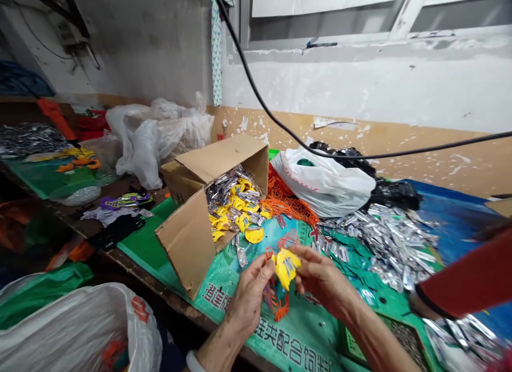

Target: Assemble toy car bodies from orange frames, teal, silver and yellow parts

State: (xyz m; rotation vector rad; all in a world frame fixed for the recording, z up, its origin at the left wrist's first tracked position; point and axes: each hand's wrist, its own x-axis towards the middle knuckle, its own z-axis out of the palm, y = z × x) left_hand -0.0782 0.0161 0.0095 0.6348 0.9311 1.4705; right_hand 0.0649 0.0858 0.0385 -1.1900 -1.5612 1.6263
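Head view: both bare hands over the green printed sheet (298, 344), working at one yellow piece.
Left hand (248, 297): thumb and finger pinching the near-left edge of the yellow piece (287, 268).
Right hand (325, 276): fingertips closed on its right edge; lower fingers curled.
Yellow piece: raised between the hands, in front of the cardboard box (188, 241); bluish marking on its face.
Done: can't be fixed from one look. Yellow pieces (238, 203) mixed with silvery pieces (224, 189) fill the box mouth; possibly finished, possibly stock.
Left: work looks midway, by judgement; one piece in hand, big silvery heap (386, 247) at right, orange lattice pieces (294, 207) beside the box.
Orange frame (281, 312): beneath the yellow piece; held or lying on the sheet, can't tell.
Box depth: hidden by flaps and contents.
White bag (326, 183): contents mostly hidden.
Red shape (468, 273): cut off at right edge, blurred; sleeve or tool, unclear.
Green tray (354, 346): partly behind right forearm; small grey bits inside, too fine to make out.
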